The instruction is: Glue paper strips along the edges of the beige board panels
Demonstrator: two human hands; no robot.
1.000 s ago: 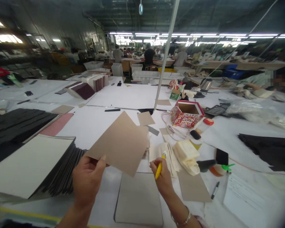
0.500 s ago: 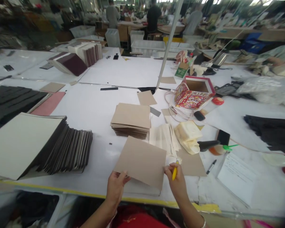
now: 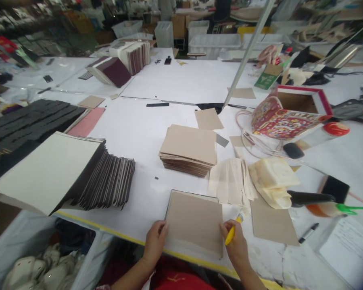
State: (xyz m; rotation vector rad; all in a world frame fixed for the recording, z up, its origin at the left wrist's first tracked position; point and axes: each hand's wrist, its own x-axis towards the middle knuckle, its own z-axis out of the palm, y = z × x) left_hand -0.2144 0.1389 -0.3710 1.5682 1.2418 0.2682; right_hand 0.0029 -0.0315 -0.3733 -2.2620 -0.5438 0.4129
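A tan card sheet (image 3: pixel 195 219) lies flat on a grey board at the near table edge. My left hand (image 3: pixel 155 242) rests on the sheet's left edge, fingers curled against it. My right hand (image 3: pixel 236 245) presses the sheet's right edge while its fingers are closed round a yellow tool (image 3: pixel 232 232). Just beyond stands a stack of tan sheets (image 3: pixel 189 149).
A fanned pile of dark-edged boards (image 3: pixel 63 175) sits at left, black strips (image 3: pixel 21 125) behind it. To the right lie white paper strips (image 3: pixel 231 181), cream cloth (image 3: pixel 274 179), a loose tan sheet (image 3: pixel 272 221), a pen (image 3: pixel 308 233) and a patterned red box (image 3: pixel 287 114). A slanting metal pole (image 3: pixel 245 56) rises mid-table.
The tan sheet, held up in the air by my left hand a second ago, has come down and now lies flat on the grey board. The view has tilted downward.
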